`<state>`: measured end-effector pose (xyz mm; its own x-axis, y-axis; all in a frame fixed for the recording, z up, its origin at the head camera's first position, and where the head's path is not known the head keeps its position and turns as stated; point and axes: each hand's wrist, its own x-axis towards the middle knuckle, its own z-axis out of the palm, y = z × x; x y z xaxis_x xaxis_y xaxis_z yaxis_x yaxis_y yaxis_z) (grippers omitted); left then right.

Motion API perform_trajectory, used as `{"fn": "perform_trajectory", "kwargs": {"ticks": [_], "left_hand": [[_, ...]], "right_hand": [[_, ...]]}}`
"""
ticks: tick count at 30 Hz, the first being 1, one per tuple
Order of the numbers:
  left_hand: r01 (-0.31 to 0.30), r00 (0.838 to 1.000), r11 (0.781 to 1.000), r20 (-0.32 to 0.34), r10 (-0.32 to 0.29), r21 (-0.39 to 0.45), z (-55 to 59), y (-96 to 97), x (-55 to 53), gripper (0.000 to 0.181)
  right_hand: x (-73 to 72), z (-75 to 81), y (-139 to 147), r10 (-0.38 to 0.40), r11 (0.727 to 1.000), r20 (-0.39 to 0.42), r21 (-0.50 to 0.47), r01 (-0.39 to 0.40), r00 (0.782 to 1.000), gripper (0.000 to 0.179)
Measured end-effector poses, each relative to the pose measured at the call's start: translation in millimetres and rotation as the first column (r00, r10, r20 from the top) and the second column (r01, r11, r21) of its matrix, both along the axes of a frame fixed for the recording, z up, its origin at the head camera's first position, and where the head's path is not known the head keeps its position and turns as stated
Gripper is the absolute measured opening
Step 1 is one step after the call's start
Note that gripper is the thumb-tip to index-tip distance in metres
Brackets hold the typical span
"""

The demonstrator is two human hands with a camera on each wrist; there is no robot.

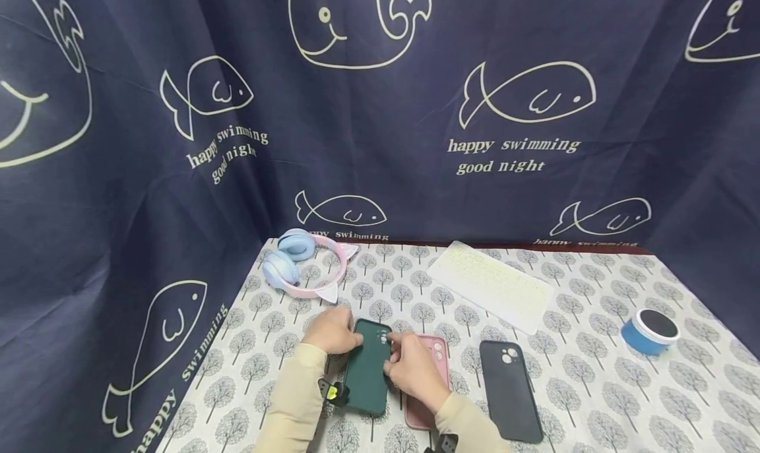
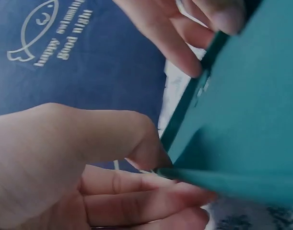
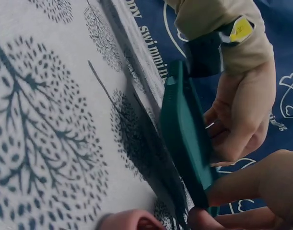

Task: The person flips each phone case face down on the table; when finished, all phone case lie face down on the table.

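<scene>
A dark green phone case (image 1: 367, 380) is held between both hands, its hollow side with the raised rim (image 2: 177, 117) facing up. My left hand (image 1: 334, 331) pinches its left edge near the upper end; in the left wrist view the thumb (image 2: 146, 143) lies inside the rim and the fingers under it. My right hand (image 1: 417, 367) grips the right edge near the camera cutouts (image 1: 382, 336). From the right wrist view the green case (image 3: 184, 129) stands tilted over the cloth. Just right of it lies a pink phone case (image 1: 420, 413), partly covered by my right hand.
A black phone case (image 1: 510, 393) lies right of the pink one. Behind are a white keyboard (image 1: 493, 285) and blue-pink headphones (image 1: 309, 291) with cat ears. A blue round container (image 1: 644, 339) stands at the right. A tree-print cloth (image 1: 588, 407) covers the table, before a dark curtain (image 1: 415, 143).
</scene>
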<state>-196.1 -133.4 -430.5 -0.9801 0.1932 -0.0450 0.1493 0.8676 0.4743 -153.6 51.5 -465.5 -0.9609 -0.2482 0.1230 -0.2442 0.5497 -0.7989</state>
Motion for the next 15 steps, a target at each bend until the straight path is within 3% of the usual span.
{"fn": "perform_trajectory", "kwargs": {"ticks": [9,15], "left_hand": [[-0.001,0.998,0.994,-0.055,0.007,0.114,20.3,1.1,4.7,0.023],[0.014,0.991,0.998,-0.136,-0.004,0.069,34.2,15.0,14.4,0.026]], "right_hand": [[-3.8,-4.5,-3,-0.016,0.995,0.04,-0.097,0.02,0.999,0.055],[-3.4,-12.6,-9,0.012,0.997,0.012,-0.079,-0.011,1.0,0.056]]}}
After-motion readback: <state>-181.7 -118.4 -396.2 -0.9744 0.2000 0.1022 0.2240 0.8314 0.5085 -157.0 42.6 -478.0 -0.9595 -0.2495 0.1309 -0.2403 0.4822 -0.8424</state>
